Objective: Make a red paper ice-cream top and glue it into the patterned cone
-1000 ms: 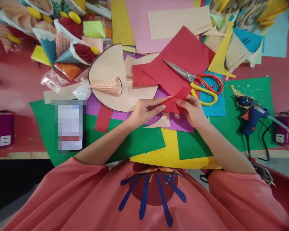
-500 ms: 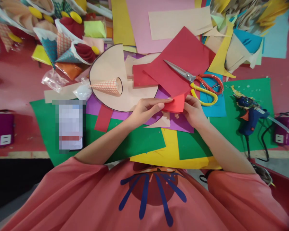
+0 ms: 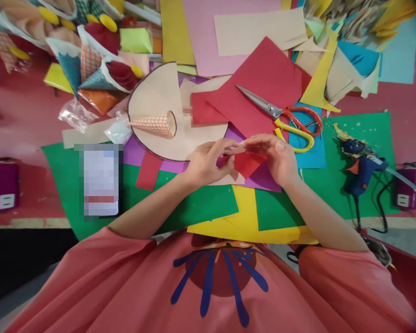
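Observation:
A small piece of red paper [image 3: 251, 163] hangs from my left hand [image 3: 208, 163], pinched between its thumb and fingers and tilted downward. My right hand [image 3: 279, 159] is open beside the paper's right edge, fingers stretched toward the left fingertips; whether it touches the paper is hard to tell. Beyond the hands lie scissors [image 3: 273, 111] with one red and one yellow handle, resting partly on a large red sheet [image 3: 260, 69]. To the left, a checkered paper cone [image 3: 154, 124] lies on a cream rounded cutout [image 3: 149, 92] with a dark edge.
On the right a blue glue gun [image 3: 360, 173] rests on green sheet [image 3: 322, 194], its cord running down. A phone [image 3: 101, 182] lies at left. Paper scraps [image 3: 346, 78] heap at the far right; cone-shaped paper pieces [image 3: 65, 64] and plastic packets [image 3: 78, 115] crowd the far left.
My right hand has let its pinch on the red paper go and spread its fingers. The paper has tipped downward in my left hand, whose fingers have risen and curled.

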### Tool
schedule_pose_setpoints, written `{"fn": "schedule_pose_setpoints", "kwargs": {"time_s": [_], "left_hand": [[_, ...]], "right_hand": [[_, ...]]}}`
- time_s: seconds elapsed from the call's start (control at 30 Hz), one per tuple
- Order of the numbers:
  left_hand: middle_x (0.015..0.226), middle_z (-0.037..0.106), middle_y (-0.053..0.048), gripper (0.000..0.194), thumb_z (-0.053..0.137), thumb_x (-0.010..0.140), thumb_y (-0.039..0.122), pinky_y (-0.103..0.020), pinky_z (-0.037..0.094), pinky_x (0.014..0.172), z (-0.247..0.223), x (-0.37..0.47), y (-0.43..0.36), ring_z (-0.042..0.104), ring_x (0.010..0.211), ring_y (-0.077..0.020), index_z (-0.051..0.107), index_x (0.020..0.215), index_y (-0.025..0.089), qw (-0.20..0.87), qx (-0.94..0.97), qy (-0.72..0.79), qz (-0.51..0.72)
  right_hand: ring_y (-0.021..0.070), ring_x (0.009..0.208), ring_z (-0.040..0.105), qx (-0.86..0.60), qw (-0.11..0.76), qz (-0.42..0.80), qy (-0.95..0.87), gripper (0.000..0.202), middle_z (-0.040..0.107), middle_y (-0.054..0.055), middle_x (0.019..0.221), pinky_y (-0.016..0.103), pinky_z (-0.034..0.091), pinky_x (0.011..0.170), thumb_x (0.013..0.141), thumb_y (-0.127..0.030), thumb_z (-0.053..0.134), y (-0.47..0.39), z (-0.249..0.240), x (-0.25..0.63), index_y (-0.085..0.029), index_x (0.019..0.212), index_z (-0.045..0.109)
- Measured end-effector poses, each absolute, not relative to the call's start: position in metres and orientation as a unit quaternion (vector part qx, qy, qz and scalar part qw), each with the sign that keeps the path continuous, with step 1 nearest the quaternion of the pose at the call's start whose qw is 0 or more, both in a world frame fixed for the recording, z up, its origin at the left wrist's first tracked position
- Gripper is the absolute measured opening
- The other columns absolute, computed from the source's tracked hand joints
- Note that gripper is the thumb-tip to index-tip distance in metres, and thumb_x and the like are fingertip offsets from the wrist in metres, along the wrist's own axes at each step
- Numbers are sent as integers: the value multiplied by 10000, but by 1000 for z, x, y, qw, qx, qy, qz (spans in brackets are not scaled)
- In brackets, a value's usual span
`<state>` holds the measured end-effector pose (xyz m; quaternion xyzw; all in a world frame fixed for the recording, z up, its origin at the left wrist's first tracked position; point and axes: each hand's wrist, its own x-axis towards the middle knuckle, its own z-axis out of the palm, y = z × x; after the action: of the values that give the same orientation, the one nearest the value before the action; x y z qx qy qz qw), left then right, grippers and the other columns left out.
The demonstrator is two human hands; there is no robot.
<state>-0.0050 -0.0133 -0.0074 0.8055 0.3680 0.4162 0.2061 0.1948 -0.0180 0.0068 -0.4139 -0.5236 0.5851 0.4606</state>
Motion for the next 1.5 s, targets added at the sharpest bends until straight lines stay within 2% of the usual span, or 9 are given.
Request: {"fn": "schedule_pose_setpoints", "kwargs": {"time_s": [0.13, 0.27, 0.57, 0.7, 0.87, 1.0, 1.13, 1.3, 1.5], "left_hand": [[797, 724, -1, 241, 549, 823, 138, -225, 518, 605, -7, -4, -14, 670, 637, -105, 539, 1061, 182, 64, 856, 306, 411], [801, 726, -3, 204, 541, 853, 159, -231, 543, 630, -5, -4, -15, 687, 672, -109, 552, 1055, 186, 77, 859, 312, 398], [989, 693, -30, 172, 541, 897, 255, -161, 550, 686, -1, -9, -13, 703, 778, -71, 566, 1050, 182, 342, 709, 402, 467], [825, 718, -28, 225, 621, 850, 376, -183, 539, 674, 8, -6, -11, 684, 727, -98, 650, 891, 157, 434, 704, 405, 389], [562, 612, 20, 260, 609, 837, 379, -165, 454, 473, 13, -1, -8, 578, 474, -66, 607, 709, 153, 574, 584, 431, 379], [478, 546, 50, 189, 632, 759, 293, -147, 394, 400, 13, -2, -3, 519, 393, -51, 572, 639, 159, 585, 534, 468, 393], [474, 535, 51, 155, 611, 731, 285, -141, 383, 395, 14, -3, -3, 513, 396, -47, 586, 652, 155, 582, 536, 485, 374], [471, 527, 54, 158, 585, 735, 283, -146, 381, 395, 13, -3, -2, 496, 384, -45, 555, 635, 163, 578, 541, 484, 373], [491, 515, 41, 174, 541, 775, 281, -177, 371, 413, 8, -4, -5, 482, 420, -60, 544, 641, 170, 520, 611, 486, 346]], "right_hand": [[173, 978, 673, -392, 432, 482, -654, 127, 726, 40, 979, 347, 532, 914, 864, -334, 645, -21, 9, 192, -230, 892, 713], [157, 919, 681, -392, 419, 450, -684, 47, 732, 30, 936, 332, 541, 862, 847, -204, 650, -22, 9, 189, -219, 834, 694], [146, 801, 665, -474, 431, 491, -590, 82, 716, 4, 814, 304, 536, 780, 814, -267, 686, -20, 11, 193, -209, 756, 689], [135, 762, 656, -484, 415, 517, -571, 130, 713, -4, 789, 275, 533, 721, 811, -333, 699, -21, 10, 192, -209, 772, 692], [172, 979, 678, -422, 416, 570, -569, 339, 717, 27, 1033, 326, 553, 890, 831, -515, 640, -21, 10, 197, -250, 1040, 673], [219, 1182, 606, -361, 371, 505, -691, 438, 627, 57, 1257, 399, 497, 1026, 791, -373, 705, -20, 14, 201, -277, 1203, 591], [222, 1199, 587, -345, 330, 397, -784, 369, 637, 72, 1217, 425, 477, 1037, 799, -168, 624, -21, 15, 200, -257, 1156, 589], [233, 1264, 551, -332, 300, 404, -798, 429, 588, 98, 1325, 434, 459, 1057, 774, -120, 582, -20, 15, 201, -244, 1184, 555], [217, 1082, 654, -357, 335, 357, -796, 311, 699, 62, 1109, 407, 516, 951, 773, -93, 567, -18, 12, 200, -251, 1037, 605]]}}
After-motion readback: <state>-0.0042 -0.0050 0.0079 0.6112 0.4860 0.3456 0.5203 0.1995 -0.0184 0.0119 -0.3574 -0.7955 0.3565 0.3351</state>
